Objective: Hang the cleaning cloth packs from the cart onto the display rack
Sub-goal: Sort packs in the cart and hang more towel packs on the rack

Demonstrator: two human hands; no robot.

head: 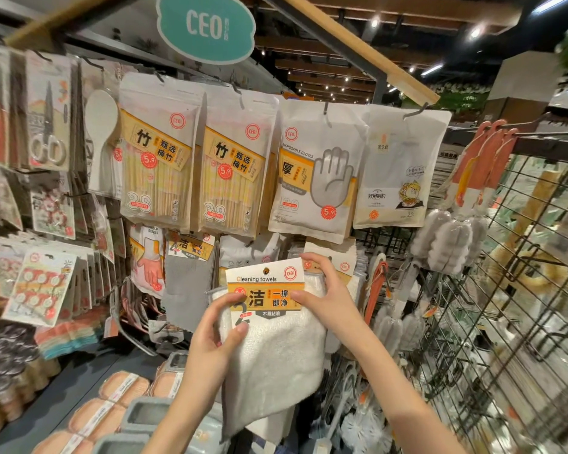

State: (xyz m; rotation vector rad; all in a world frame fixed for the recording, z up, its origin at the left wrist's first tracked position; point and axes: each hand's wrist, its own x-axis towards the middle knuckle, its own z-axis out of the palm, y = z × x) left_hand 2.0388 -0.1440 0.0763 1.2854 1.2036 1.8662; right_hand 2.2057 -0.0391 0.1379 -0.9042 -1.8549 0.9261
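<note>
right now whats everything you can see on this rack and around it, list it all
cleaning towel pack: one, white, orange label, held centre
chopstick packs: two, yellow, top row
disposable glove pack: one, white, top row right of the chopsticks
grey cloth: one, hanging left of the towel pack
scissors card: one, top left
CEO sign: one, teal, overhead
bottle brushes: several, grey, orange handles, right
wire grid: one, black, right
hands: left and right, both gripping the towel pack

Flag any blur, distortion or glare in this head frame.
Head view: the white cleaning towel pack with orange header card between left hand and right hand is sharp; black wire grid rack bows and smears at the right edge; ceiling spotlights flare.
</note>
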